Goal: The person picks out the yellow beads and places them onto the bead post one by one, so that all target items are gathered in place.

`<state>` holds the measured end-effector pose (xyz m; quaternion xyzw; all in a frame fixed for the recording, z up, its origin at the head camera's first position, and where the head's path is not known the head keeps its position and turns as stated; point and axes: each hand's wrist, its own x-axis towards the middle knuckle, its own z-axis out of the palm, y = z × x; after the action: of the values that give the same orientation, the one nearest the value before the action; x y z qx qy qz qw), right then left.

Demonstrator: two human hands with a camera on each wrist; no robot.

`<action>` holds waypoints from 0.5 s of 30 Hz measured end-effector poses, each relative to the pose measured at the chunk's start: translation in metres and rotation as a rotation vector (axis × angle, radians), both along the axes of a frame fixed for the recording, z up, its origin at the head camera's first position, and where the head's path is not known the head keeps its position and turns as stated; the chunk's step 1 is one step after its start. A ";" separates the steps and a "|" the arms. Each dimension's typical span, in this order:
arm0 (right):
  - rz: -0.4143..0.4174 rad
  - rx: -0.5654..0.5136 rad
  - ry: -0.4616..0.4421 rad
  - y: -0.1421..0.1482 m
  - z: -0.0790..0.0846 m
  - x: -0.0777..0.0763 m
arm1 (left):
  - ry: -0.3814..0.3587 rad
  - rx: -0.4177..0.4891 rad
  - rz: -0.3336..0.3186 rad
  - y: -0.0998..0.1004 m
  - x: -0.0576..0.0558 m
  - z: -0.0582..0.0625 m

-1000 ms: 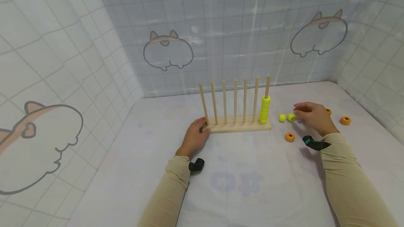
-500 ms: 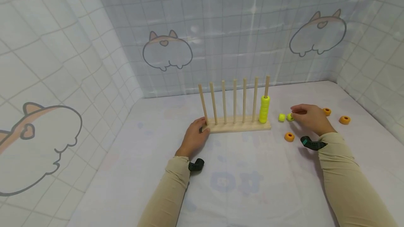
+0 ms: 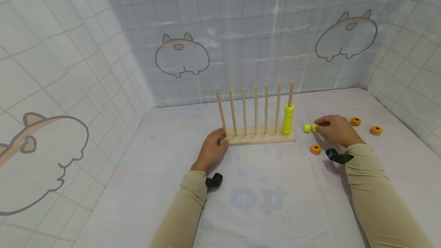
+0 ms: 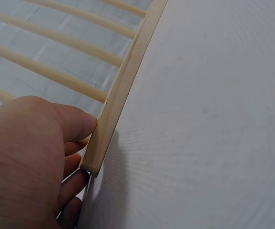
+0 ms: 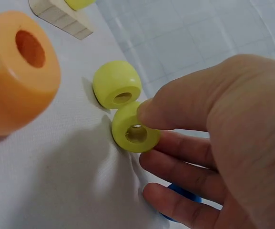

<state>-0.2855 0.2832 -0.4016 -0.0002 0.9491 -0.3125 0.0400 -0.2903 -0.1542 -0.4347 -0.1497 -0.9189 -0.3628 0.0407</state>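
Note:
A wooden peg rack (image 3: 258,139) stands on the table, with several upright pegs. Its rightmost peg carries a stack of yellow beads (image 3: 288,119). At the rack's left end, my left hand (image 3: 211,150) grips the base, the thumb on its front edge and the fingers behind, as the left wrist view shows. To the right of the rack, my right hand (image 3: 335,129) pinches a yellow bead (image 5: 122,120) between thumb and index finger, low at the table. Against that bead sits another yellow bead (image 5: 113,81), its hole facing the camera.
One orange bead (image 3: 315,149) lies in front of the right hand. Two more, an orange bead (image 3: 356,121) and an orange bead (image 3: 376,130), lie beyond it to the right. A blue thing (image 5: 187,192) shows partly behind the right fingers. Tile-patterned sheets (image 3: 241,41) enclose the table.
My right hand has moved left to the nearer yellow bead, and its thumb and index finger have closed on it. The left hand stays on the rack's end.

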 end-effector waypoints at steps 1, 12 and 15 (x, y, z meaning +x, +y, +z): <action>0.004 0.001 -0.002 0.000 0.000 0.000 | -0.001 0.002 -0.001 0.000 0.000 0.000; 0.026 0.001 -0.008 0.000 -0.001 0.000 | 0.016 0.005 -0.003 -0.001 0.000 0.000; 0.033 0.002 -0.001 0.000 -0.002 -0.001 | 0.015 0.004 -0.004 -0.001 0.000 0.000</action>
<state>-0.2863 0.2835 -0.4038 -0.0158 0.9493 -0.3107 0.0454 -0.2906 -0.1549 -0.4351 -0.1540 -0.9175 -0.3635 0.0474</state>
